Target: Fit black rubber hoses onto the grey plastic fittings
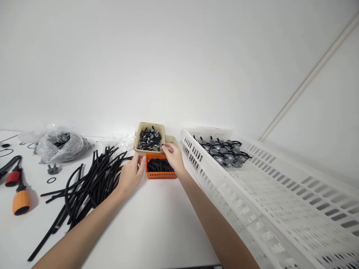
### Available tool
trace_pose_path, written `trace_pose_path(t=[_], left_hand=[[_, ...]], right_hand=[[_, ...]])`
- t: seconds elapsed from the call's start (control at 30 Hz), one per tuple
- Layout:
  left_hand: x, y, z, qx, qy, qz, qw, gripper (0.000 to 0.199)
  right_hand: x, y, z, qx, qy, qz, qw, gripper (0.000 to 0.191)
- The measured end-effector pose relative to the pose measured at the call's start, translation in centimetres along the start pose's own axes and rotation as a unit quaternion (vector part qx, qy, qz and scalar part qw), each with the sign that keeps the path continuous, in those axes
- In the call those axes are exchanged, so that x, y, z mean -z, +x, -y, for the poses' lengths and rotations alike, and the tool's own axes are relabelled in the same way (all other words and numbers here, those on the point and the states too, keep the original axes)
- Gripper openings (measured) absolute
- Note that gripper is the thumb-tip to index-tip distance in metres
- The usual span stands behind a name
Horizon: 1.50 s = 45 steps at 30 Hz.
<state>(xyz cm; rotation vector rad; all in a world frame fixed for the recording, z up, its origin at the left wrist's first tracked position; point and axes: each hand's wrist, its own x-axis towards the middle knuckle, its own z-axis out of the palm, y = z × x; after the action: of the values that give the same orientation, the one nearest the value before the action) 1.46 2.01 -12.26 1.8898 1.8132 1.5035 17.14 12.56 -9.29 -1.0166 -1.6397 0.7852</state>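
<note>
My left hand [131, 172] is at the left edge of an orange basket [162, 175] of small black parts, its fingers curled; what they hold, if anything, is too small to tell. My right hand [173, 157] is over the basket's back right corner. Its thumb and index finger pinch together at the right edge of a beige tray [137, 144], on something small and dark that I cannot make out. Black and grey fittings [150, 138] fill that tray. A second beige tray [174, 141] is partly hidden behind my right hand.
Black tubes [95, 183] lie left of my left arm. Further left are a plastic bag [63, 145] of grey parts, an orange-handled tool [21, 201] and a red-handled tool [12, 178]. At the right stands a large white crate [238, 192] with assembled parts [224, 151].
</note>
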Motion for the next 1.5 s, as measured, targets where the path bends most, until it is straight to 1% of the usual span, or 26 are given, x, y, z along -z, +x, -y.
trace_pose_path(t=[0.23,0.3,0.37,0.5,0.6,0.67,0.77,0.87,0.97,1.07,1.2,1.27,1.33,1.4,1.47,1.5], left_hand=[[-0.2,0.0,0.0,0.003,0.020,0.020,1.000,0.025],[-0.2,0.0,-0.1,0.007,0.030,0.028,0.999,0.025],[-0.2,-0.1,-0.1,0.009,0.039,0.037,0.999,0.026],[-0.4,-0.1,-0.1,0.012,0.050,0.045,0.998,0.027],[-0.5,0.0,-0.1,0.011,0.056,0.045,0.997,0.026],[-0.5,0.2,-0.1,0.011,0.056,0.047,0.997,0.026],[-0.6,0.2,-0.1,0.011,0.055,0.048,0.997,0.025],[-0.6,0.2,-0.1,0.011,0.053,0.047,0.997,0.025],[-0.5,0.3,-0.1,0.009,0.056,0.041,0.998,0.024],[-0.4,0.4,-0.1,0.009,0.062,0.038,0.997,0.025],[-0.4,0.3,-0.1,0.005,0.066,0.033,0.997,0.024],[-0.5,0.3,0.1,0.000,0.069,0.025,0.997,0.024],[-0.6,0.3,0.2,-0.006,0.068,0.007,0.998,0.022],[-0.8,0.3,0.4,-0.007,0.057,-0.017,0.998,0.016],[-0.8,0.2,0.5,-0.003,0.038,-0.040,0.998,0.016],[-0.9,0.2,0.5,0.000,0.030,-0.051,0.998,0.021]], right_hand=[[-0.4,1.1,-1.2,0.024,-0.081,0.037,0.996,0.025],[-0.5,1.4,-1.3,0.021,-0.126,0.050,0.991,0.024],[-0.6,1.8,-1.2,0.031,-0.183,0.057,0.981,0.023],[-1.5,2.6,-0.6,0.099,-0.283,0.081,0.951,0.020],[-2.8,3.4,0.2,0.142,-0.360,0.106,0.916,0.022],[-3.8,3.9,0.8,0.151,-0.415,0.119,0.889,0.025],[-5.3,4.7,1.6,0.149,-0.459,0.149,0.863,0.029],[-6.4,5.5,2.0,0.133,-0.477,0.169,0.852,0.027],[-7.1,6.2,2.1,0.123,-0.470,0.179,0.856,0.024],[-7.3,6.5,1.8,0.120,-0.455,0.174,0.865,0.023],[-6.9,6.4,1.4,0.129,-0.424,0.148,0.884,0.024],[-6.4,6.1,1.3,0.135,-0.389,0.121,0.903,0.023],[-5.8,5.4,1.4,0.131,-0.299,0.078,0.942,0.020],[-5.1,4.3,1.8,0.111,-0.163,0.038,0.980,0.015],[-4.5,2.7,2.3,0.081,-0.052,0.029,0.995,0.012],[-4.2,1.8,2.6,0.060,-0.005,0.036,0.998,0.011]])
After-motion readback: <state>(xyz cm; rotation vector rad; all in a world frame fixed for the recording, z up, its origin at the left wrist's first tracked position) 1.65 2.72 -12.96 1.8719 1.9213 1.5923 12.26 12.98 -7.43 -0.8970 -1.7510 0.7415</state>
